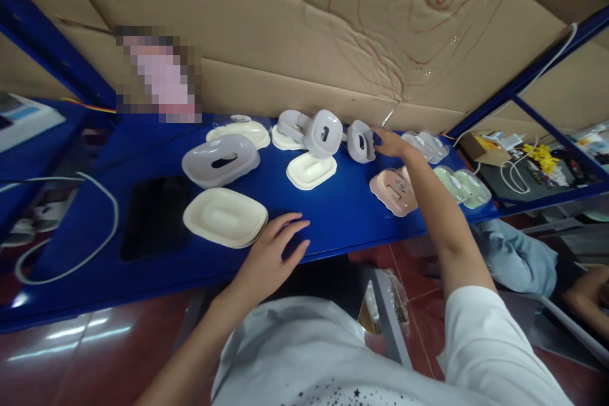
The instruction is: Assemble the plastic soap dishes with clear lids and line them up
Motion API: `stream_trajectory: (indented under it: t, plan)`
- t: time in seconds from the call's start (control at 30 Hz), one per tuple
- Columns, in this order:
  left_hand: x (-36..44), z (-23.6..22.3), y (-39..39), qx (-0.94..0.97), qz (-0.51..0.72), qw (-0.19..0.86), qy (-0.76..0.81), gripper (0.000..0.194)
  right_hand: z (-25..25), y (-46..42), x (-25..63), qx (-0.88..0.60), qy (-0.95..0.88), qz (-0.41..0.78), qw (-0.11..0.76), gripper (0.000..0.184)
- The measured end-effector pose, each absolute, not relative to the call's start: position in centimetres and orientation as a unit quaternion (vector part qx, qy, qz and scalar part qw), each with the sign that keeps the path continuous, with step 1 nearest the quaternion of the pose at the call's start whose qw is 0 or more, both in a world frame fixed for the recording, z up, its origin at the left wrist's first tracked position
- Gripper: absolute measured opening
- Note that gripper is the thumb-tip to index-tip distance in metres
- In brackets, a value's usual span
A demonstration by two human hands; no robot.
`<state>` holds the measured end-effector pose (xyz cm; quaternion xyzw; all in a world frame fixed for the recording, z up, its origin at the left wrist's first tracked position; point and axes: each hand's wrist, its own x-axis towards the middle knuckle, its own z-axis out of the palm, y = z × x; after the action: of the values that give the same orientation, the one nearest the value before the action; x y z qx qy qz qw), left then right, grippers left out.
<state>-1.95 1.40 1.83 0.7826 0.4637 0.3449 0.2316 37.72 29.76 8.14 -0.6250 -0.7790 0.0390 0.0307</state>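
My left hand (273, 252) lies flat and open on the blue table (333, 216), its fingers beside a large cream oval tray (225, 217). My right hand (389, 142) reaches to the far edge and touches a small grey lid (360, 141) standing on its side; whether the fingers grip it I cannot make out. A large grey slotted lid (220, 160) lies behind the cream tray. A smaller cream tray (311, 170) and another tilted grey lid (324, 134) sit in the middle. A pink tray (394, 191) lies under my right forearm.
Pale green trays (464, 185) and clear-topped pieces (425, 144) lie at the right end. A dark rectangular opening (155, 216) is in the table at left, with a white cable (102, 228) curving beside it. Cardboard (309, 32) backs the table. Another person's leg (516, 257) shows at right.
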Motion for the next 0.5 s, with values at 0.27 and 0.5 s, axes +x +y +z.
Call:
stream_trajectory:
  t: [0.27,0.5]
  plan:
    - [-1.6,1.6,1.3,0.791,0.345,0.22,0.456,0.03,8.6,25.9,33.7,-0.638,-0.765,0.065,0.055,0.079]
    - [-0.1,2.8,2.6,0.813,0.308,0.156,0.469,0.044,10.2,21.6,29.8,-0.62,-0.785,0.012,-0.008,0.062]
